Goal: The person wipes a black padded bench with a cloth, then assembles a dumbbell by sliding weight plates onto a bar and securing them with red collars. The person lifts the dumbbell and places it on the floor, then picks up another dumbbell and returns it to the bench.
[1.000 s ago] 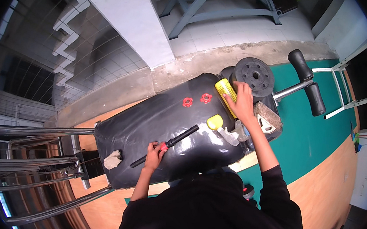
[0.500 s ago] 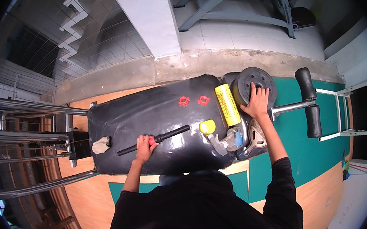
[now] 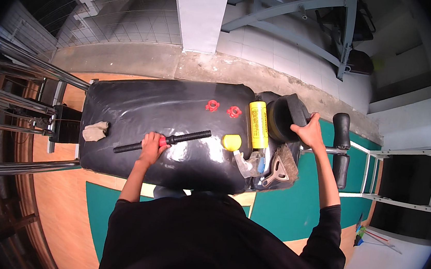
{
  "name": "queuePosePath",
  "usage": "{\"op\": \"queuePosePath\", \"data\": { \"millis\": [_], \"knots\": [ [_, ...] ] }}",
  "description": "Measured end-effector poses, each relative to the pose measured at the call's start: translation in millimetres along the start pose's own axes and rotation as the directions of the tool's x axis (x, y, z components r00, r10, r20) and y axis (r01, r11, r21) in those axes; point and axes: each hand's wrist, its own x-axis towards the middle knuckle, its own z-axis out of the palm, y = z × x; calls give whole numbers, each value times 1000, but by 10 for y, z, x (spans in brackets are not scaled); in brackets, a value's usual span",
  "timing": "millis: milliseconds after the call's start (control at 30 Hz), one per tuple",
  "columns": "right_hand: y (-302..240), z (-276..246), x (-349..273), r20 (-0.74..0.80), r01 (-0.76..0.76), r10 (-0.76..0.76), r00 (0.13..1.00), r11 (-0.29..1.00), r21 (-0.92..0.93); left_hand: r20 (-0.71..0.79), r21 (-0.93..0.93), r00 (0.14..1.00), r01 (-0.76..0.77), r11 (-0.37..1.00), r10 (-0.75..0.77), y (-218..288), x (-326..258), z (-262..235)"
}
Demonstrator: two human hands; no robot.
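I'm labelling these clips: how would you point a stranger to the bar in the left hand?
Find the long black padded bench across the middle of the picture. Near its middle, the left hand holds a slim black bar, its right end farther from the person. Unlike the two small red rings farther off, it is long and ridged, with a red collar beside the hand.

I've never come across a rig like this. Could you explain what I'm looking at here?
No robot works here: a person uses bare hands. The view comes from a wide fisheye camera worn on the head, looking down, so straight edges bend near the rim. The left hand holds a black bar beside its red collar. The right hand grips a dark weight plate, which stands tilted. On the black padded bench lie two red rings, a yellow cylinder, a brush and a crumpled, pale, cloth-like item.
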Motion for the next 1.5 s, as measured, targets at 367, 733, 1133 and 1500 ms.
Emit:
{"op": "queuePosePath", "data": {
  "millis": [367,733,1133,1500],
  "knots": [
    [-1003,-679,-1134,172,-184,69,983,454,872,77,-386,987,163,908,-144,0,-79,-249],
    [-2356,793,-1484,399,-281,-150,905,495,822,29,-369,990,-117,922,137,-223,-937,-1493],
    [-2885,2004,-1881,218,226,-323,921,898,376,153,-82,973,-160,984,171,-975,-939,-1531],
    [-3072,2057,-2147,102,313,-353,930,906,285,300,-272,945,-47,961,131,-424,-304,-1129]
  ]
}}
